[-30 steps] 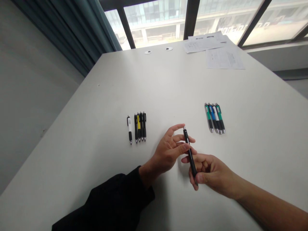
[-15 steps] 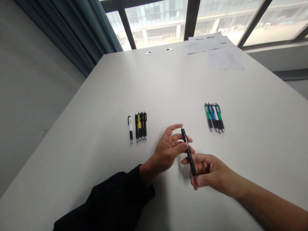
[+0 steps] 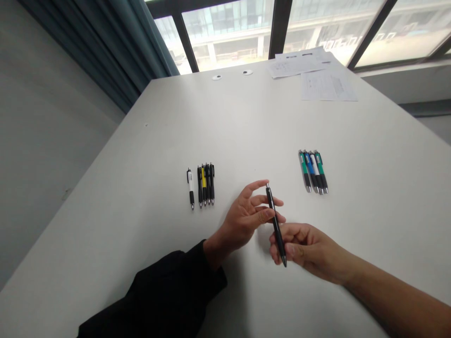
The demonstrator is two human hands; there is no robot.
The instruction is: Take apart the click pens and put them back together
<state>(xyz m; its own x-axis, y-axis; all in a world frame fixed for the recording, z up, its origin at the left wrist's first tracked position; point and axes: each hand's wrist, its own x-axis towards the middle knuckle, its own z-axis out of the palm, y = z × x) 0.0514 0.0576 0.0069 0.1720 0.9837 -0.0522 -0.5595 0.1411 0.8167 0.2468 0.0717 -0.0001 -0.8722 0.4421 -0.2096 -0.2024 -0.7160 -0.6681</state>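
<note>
Over the middle of the white table, a black pen [image 3: 273, 206] slants with its silver clicker up and its tip toward me. My left hand [image 3: 246, 216] pinches its upper half between thumb and fingers, the index fingertip on the clicker. Lower down, my right hand [image 3: 306, 246] has its thumb and curled fingers on the grip near the tip. To the left, a white and black pen [image 3: 190, 183] lies beside a row of several black pens [image 3: 212, 183] with a yellow one [image 3: 204, 180] among them. At the right lie two green pens, a blue pen [image 3: 310, 165] and a white one.
Sheets of paper [image 3: 329, 87] lie at the table's far right corner. Two small white oval pieces [image 3: 216, 77] are at the far edge of the table [image 3: 225, 122]. A blue curtain [image 3: 141, 51] hangs at the far left, beside the windows.
My right hand's thumb has moved up the pen from its tip, and its fingers have curled in more. The pen's tip now shows below them. The left hand has barely moved.
</note>
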